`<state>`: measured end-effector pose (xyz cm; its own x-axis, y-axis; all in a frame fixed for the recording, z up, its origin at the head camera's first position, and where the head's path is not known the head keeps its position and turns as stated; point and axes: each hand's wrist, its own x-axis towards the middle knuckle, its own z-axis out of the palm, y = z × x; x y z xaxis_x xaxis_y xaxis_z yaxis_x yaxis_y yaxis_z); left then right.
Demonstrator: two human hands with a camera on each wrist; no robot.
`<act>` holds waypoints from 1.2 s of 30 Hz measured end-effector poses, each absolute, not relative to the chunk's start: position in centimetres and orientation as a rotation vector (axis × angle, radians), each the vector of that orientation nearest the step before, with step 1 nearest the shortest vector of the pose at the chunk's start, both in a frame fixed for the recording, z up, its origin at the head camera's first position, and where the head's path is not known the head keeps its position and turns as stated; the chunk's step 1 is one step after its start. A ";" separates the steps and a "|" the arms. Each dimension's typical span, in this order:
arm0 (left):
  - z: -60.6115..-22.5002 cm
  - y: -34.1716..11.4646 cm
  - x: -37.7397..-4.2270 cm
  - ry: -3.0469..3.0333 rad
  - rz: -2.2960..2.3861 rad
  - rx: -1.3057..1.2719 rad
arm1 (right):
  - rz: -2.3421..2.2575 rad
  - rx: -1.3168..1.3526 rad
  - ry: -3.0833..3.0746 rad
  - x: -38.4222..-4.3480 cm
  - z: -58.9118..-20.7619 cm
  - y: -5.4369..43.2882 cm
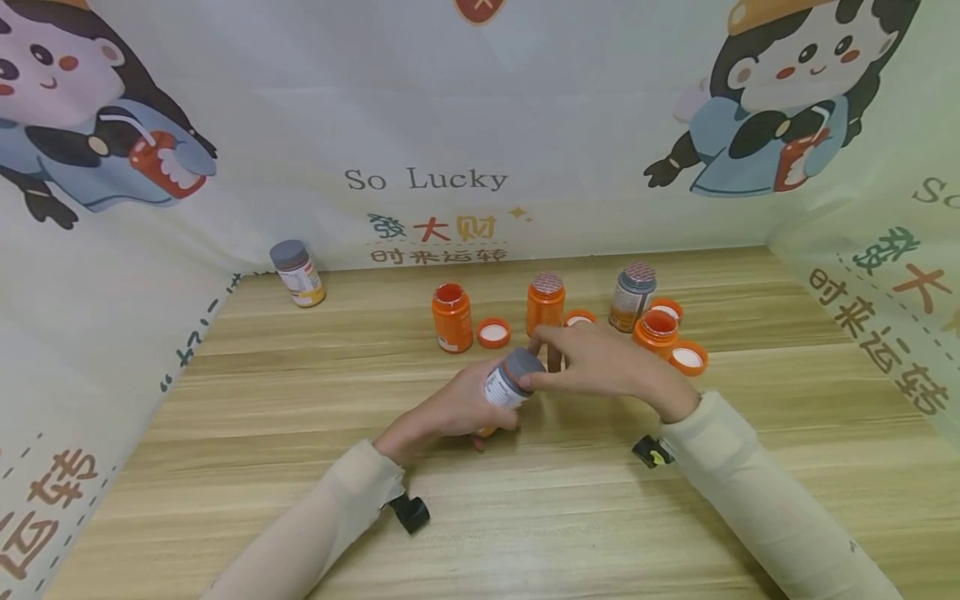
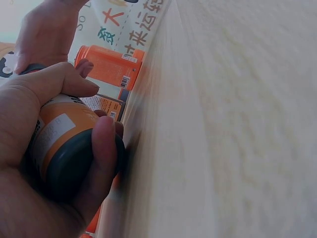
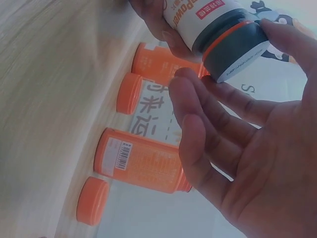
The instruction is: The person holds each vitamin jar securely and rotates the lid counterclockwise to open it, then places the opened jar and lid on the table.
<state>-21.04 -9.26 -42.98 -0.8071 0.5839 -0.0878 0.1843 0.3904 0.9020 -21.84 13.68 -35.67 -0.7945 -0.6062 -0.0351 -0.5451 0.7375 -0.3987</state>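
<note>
My left hand (image 1: pixel 461 404) grips a supplement bottle (image 1: pixel 504 390) with a white and orange label and a dark grey base, tilted above the table. Its dark grey cap (image 3: pixel 235 52) sits at the neck, with an orange band showing below the cap's rim. My right hand (image 1: pixel 603 360) pinches this cap between thumb and index finger, while the other fingers stay bent and off it. In the left wrist view, the left fingers (image 2: pixel 104 153) wrap the bottle's lower body.
Behind the hands stand orange bottles (image 1: pixel 452 323) without caps, with orange caps (image 1: pixel 493 333) lying beside them. A grey bottle (image 1: pixel 632 297) with a foil-covered mouth stands to the right. Far left, a grey-capped bottle (image 1: pixel 298 275) stands near the printed backdrop (image 1: pixel 585 150).
</note>
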 end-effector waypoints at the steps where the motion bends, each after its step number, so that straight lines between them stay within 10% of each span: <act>1: -43.0 -9.3 -21.0 2.261 1.395 0.666 | -0.564 -0.930 2.771 -21.9 -35.7 13.7; 36: -43.0 -9.2 -21.1 2.268 1.389 0.685 | -0.600 -0.918 2.740 -21.9 -35.7 13.6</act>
